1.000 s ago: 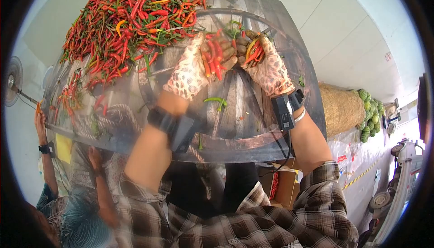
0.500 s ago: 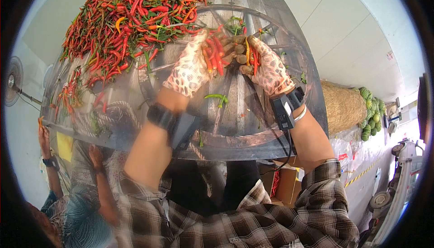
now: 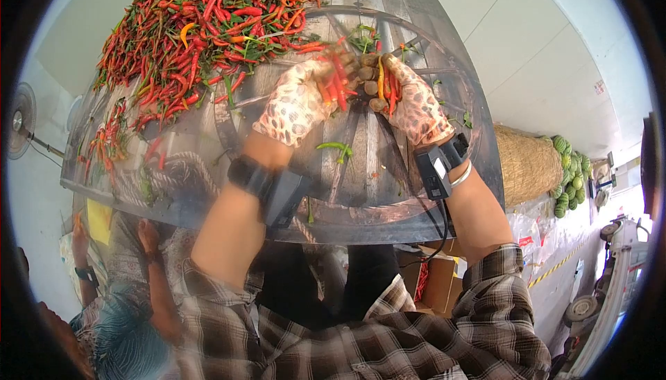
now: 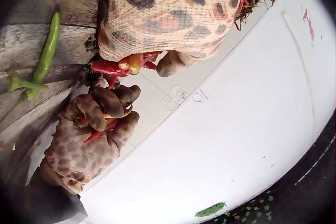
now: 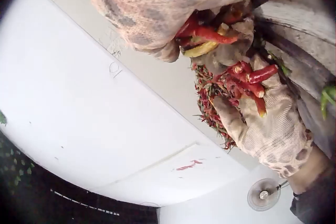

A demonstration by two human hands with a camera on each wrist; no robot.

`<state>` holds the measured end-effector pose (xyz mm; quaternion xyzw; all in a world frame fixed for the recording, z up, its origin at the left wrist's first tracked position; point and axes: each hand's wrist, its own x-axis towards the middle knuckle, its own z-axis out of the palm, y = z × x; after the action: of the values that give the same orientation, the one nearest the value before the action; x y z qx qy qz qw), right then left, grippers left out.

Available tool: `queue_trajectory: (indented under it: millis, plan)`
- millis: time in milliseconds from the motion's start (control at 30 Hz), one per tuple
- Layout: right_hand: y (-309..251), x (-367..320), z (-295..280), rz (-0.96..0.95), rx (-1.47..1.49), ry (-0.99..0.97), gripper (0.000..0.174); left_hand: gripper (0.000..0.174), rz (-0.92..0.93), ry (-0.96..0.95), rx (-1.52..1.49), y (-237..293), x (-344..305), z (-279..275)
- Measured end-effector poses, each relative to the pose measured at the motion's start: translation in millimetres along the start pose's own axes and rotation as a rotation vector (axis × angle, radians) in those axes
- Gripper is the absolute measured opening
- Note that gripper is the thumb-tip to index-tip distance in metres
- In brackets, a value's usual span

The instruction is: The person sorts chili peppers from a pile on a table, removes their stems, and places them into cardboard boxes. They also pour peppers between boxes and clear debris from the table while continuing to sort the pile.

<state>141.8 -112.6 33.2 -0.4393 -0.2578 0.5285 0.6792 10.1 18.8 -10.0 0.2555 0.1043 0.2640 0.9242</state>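
Both hands wear spotted gloves with dark, stained fingers. The left hand holds several red chilies across its palm; the right wrist view shows the bunch with the thumb beside it. Close by on the right, the right hand has its fingers curled round a few red chilies and a yellow one. In the left wrist view the right hand faces the left hand, their fingertips close together. A green chili lies on the table below them.
A large heap of red chilies covers the table's back left, with a smaller scattered group nearer the left edge. Watermelons and a woven sack are at the right. Another person's arms show at lower left.
The left hand has shifted slightly right and its chilies moved with it. The right hand has turned a little, its chilies now more upright. At lower left, the other person's raised hand has come down.
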Motion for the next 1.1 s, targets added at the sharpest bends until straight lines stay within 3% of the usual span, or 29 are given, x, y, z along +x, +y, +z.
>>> queue_trajectory:
  millis: [233, 333, 467, 533, 600, 667, 800, 867, 933, 1000, 1067, 1100]
  plan:
    - [9, 6, -8, -0.058, -0.093, -0.045, 0.034, 0.044, -0.063, -0.145, -0.156, 3, -1, 11]
    - [17, 6, -4, -0.206, -0.496, 0.088, 0.032, 0.05, -0.073, -0.177, -0.201, 1, -6, 17]
    - [12, 1, 8, -0.062, -0.374, 0.101, 0.028, 0.054, -0.064, -0.187, -0.187, 0, -1, 14]
    - [9, 3, 9, -0.11, -0.672, 0.03, 0.027, 0.057, -0.071, -0.153, -0.154, -1, -1, 15]
    - [8, 0, 15, -0.098, -0.682, 0.04, 0.029, 0.061, -0.076, -0.122, -0.12, 0, -3, 17]
    - [12, 2, 12, -0.239, -0.748, -0.052, 0.033, 0.059, -0.149, -0.339, -0.161, 0, -6, 17]
    - [19, 15, 2, -0.341, -1.029, -0.011, 0.041, 0.062, -0.186, -0.331, -0.187, -1, -6, 20]
    - [21, 12, 3, -0.359, -1.03, -0.026, 0.045, 0.063, -0.168, -0.291, -0.144, -3, -8, 19]
    - [22, 10, 5, -0.526, -1.067, -0.02, 0.045, 0.064, -0.146, -0.254, -0.098, -3, -9, 20]
    - [18, 6, 8, -0.513, -1.155, -0.001, 0.043, 0.064, -0.128, -0.242, -0.068, 0, -7, 19]
    - [15, 4, 10, -0.398, -0.98, -0.076, 0.04, 0.048, -0.107, -0.428, -0.025, -1, -5, 13]
    - [18, 8, 7, -0.377, -0.934, -0.086, 0.038, 0.049, -0.103, -0.419, -0.018, -1, -6, 14]
